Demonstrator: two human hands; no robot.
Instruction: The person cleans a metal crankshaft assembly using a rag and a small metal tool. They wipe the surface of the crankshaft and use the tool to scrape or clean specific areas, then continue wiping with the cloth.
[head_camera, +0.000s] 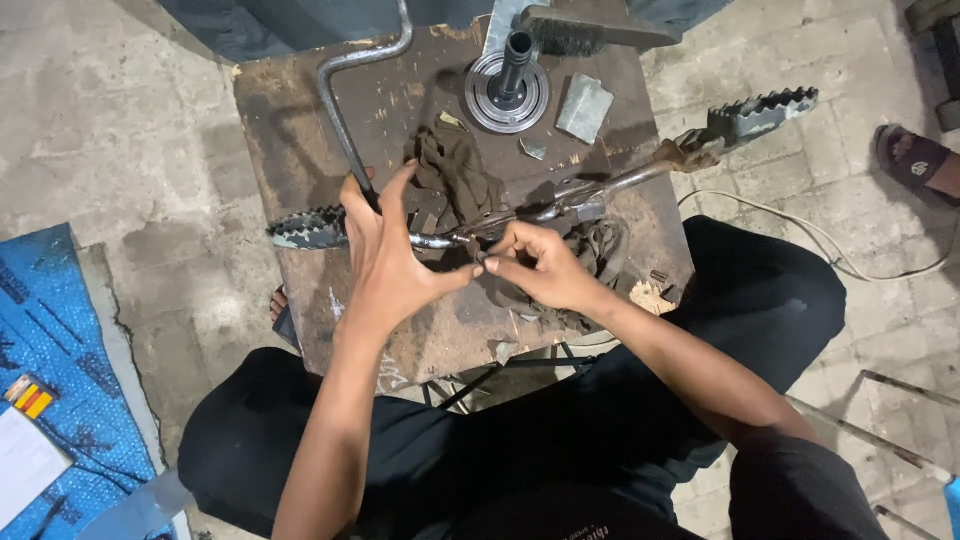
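Note:
A long metal footrest bar (610, 183) with toothed pegs at both ends, one peg on the left (305, 229) and one on the right (762, 113), lies across a small rusty work table (390, 100). My left hand (385, 260) grips the bar near its left peg, fingers spread over it. My right hand (540, 268) pinches a small part against the bar's middle. A dirty brown rag (455, 170) lies under and behind the bar.
On the table's far side stand a round flanged hub with a shaft (507, 90), a wire brush (580, 35), a flat metal piece (584, 107) and a bent steel rod (345, 110). Another person's sandalled foot (915, 160) is at right. A blue sheet (50, 370) lies left.

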